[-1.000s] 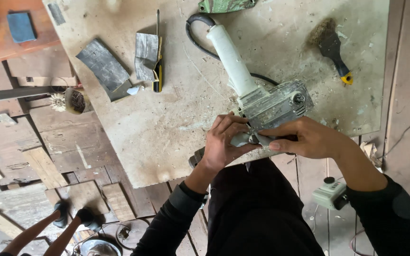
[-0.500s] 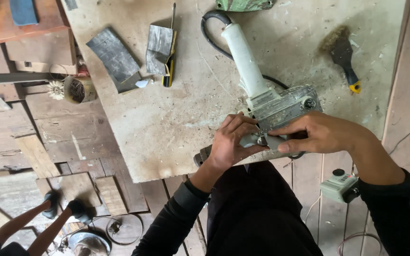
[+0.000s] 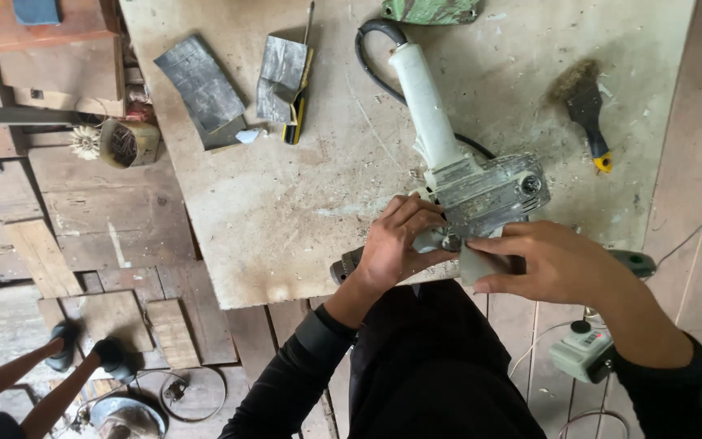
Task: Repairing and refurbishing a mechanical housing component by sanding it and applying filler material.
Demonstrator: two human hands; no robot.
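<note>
Bare hands — long black sleeves point(image 3: 302, 382), black trousers point(image 3: 432, 366)

A: What sort of place is shown?

B: A rough workshop. A dusty, scratched board bench point(image 3: 286, 211) rests over a plank floor point(image 3: 83, 211).

A: Which items indicate this?

B: A corded power tool point(image 3: 465, 162) at centre; a screwdriver point(image 3: 298, 89) and sandpaper sheets point(image 3: 201, 85) toward 11 o'clock; a brush point(image 3: 582, 106) toward 2 o'clock; wood offcuts point(image 3: 172, 329) toward 8 o'clock.
</note>
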